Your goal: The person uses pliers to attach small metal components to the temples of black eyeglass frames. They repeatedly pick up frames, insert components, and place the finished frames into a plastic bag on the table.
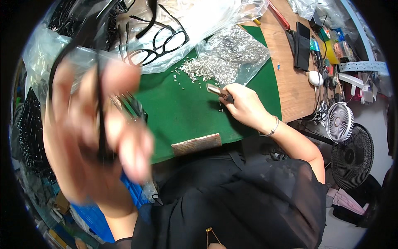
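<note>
My left hand (95, 120) is raised close to the camera, smeared by motion. Its fingers are bent round a thin black glasses frame (100, 103), which is also blurred. Over the green mat (178, 118), my right hand (247, 104) is closed round a small metal-tipped hand tool (216, 89); its exact kind is hard to make out. Just beyond that tool lies a spill of tiny silvery metal pieces (199, 69), beside a clear bag (244, 50) filled with more of them. Several black glasses frames (166, 43) rest on clear plastic at the far left.
A ridged strip (197, 144) lies at the mat's near edge. On the wooden table (292, 93) to the right are a black phone (302, 46), a red-handled tool (279, 15) and cables. A white fan (339, 122) and black fan (352, 155) stand beyond. Bagged frames (31, 137) crowd the left.
</note>
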A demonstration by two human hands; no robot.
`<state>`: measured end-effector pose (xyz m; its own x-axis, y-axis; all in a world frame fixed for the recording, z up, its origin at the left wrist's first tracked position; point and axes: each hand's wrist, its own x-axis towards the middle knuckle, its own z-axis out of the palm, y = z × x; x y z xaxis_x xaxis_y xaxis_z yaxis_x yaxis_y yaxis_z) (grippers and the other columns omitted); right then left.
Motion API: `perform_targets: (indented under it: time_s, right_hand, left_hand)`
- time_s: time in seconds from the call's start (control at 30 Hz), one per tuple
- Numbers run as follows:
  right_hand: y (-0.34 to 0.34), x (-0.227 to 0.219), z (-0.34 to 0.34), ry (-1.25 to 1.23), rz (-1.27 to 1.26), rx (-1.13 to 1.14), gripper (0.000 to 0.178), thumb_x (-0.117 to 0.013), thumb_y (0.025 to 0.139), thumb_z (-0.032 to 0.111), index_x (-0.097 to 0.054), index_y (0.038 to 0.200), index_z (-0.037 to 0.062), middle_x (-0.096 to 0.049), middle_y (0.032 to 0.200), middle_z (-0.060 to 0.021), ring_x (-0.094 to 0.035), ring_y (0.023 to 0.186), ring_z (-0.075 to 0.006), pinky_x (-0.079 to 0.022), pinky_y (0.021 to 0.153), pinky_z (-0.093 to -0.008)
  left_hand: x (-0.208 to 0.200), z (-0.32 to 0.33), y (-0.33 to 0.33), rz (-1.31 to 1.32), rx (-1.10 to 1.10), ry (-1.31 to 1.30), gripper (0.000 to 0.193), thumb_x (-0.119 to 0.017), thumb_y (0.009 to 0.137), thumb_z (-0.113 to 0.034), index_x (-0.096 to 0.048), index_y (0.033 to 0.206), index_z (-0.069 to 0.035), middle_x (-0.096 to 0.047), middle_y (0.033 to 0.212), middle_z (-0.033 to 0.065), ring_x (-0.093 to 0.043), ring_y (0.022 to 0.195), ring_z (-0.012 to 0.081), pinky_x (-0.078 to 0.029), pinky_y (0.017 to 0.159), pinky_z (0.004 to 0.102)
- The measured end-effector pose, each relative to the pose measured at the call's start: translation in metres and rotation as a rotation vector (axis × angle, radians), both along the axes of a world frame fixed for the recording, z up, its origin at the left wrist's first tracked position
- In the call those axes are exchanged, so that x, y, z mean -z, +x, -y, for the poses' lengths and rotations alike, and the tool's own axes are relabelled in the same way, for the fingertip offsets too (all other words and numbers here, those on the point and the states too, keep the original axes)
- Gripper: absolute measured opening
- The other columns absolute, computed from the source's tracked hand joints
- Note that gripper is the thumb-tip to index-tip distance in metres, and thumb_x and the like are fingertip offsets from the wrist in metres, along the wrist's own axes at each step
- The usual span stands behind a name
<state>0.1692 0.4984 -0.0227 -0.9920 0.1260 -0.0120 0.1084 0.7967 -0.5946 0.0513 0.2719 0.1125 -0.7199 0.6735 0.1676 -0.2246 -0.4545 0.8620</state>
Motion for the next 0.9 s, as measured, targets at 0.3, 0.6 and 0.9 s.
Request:
perform_targets:
  time_s: [0.3,0.6,0.9]
  right_hand:
    - [-0.009,-0.017,0.006,-0.004,0.134,-0.015,0.014,-0.058,0.075,0.012,-0.053,0.078,-0.0005,-0.056,0.072,-0.0186,-0.056,0.069,-0.0336,-0.045,0.064,-0.0394]
    - [0.039,-0.077,0.051,-0.969,0.123,0.110,0.014,-0.059,0.084,0.013,-0.052,0.084,0.0008,-0.051,0.070,0.0013,-0.043,0.063,-0.0024,-0.037,0.056,-0.0174]
    - [0.044,-0.068,0.058,-1.193,0.052,0.270,0.017,-0.060,0.083,0.009,-0.048,0.092,0.0022,-0.051,0.082,-0.0007,-0.048,0.074,-0.0047,-0.041,0.066,-0.0184]
  left_hand:
    - [0.064,0.002,0.098,0.092,-0.093,-0.273,0.095,-0.064,0.068,0.013,0.000,0.134,-0.011,-0.050,0.111,0.0218,-0.051,0.066,0.0057,-0.045,0.065,0.0193]
    - [0.081,-0.026,0.106,-0.377,-0.190,-0.477,0.090,-0.061,0.070,0.012,-0.003,0.135,-0.007,-0.043,0.122,0.0193,-0.053,0.091,0.0165,-0.048,0.080,0.0282]
    - [0.090,-0.043,0.112,-0.396,-0.307,-0.420,0.089,-0.060,0.069,0.015,-0.004,0.135,-0.007,-0.040,0.125,0.0192,-0.051,0.097,0.0187,-0.049,0.081,0.0281]
